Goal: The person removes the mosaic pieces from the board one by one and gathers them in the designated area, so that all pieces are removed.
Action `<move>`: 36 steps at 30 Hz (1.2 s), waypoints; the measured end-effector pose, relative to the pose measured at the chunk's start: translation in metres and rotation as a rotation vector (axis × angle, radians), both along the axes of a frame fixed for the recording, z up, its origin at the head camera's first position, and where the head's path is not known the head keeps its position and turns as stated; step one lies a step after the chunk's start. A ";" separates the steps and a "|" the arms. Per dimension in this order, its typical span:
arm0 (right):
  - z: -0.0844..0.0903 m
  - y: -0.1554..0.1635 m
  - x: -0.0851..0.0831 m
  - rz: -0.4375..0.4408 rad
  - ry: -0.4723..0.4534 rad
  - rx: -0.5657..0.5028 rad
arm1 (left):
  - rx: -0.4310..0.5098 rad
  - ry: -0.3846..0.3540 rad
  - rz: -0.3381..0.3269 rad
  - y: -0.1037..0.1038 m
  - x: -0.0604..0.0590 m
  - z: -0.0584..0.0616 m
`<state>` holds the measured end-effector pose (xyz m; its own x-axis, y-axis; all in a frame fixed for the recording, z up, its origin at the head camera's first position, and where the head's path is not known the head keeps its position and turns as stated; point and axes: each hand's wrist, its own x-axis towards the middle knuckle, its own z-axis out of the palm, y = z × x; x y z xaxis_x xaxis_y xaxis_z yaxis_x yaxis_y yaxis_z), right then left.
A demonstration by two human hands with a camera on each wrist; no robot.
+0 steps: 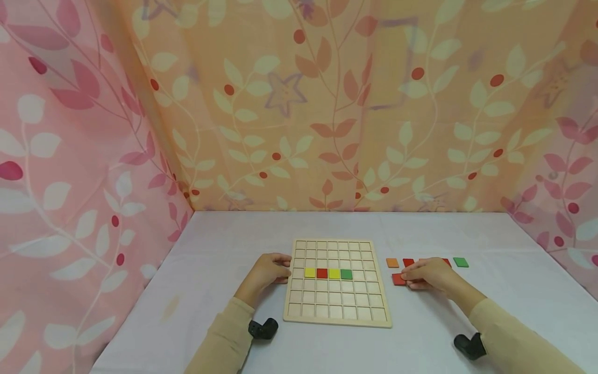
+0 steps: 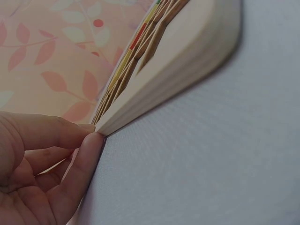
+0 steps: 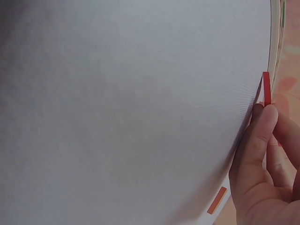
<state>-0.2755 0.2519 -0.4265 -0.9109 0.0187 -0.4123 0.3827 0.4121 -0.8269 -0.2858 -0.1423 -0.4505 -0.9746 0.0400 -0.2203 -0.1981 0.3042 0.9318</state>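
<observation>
I see a pale lilac cloth over the counter, walled in on three sides by hanging fabric printed with leaves and berries, orange behind and pink at the flanks. Between my hands lies a wooden grid board with a row of yellow, red, yellow and green tiles set in it, nearer my left hand than my right. My left hand rests at the board's left edge, fingers curled against it; my right hand pinches a red tile lying on the cloth just right of the board. Beyond my right hand sit an orange tile, another red one and a green tile, in a line. The left wrist view adds what the head view cannot: thumb and fingertips touching the board's corner at cloth level. The right wrist view shows the red tile edge-on, just above the fingertip, with the orange tile apart
</observation>
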 end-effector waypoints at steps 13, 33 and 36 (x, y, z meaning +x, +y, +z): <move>0.004 -0.002 0.000 -0.023 -0.011 0.093 | 0.002 0.005 0.002 0.002 -0.002 0.001; 0.018 -0.052 0.001 0.071 0.097 0.026 | 0.025 -0.004 -0.018 0.000 0.001 0.002; 0.018 -0.062 0.001 0.107 0.104 0.004 | 0.015 -0.004 -0.018 0.000 0.001 0.002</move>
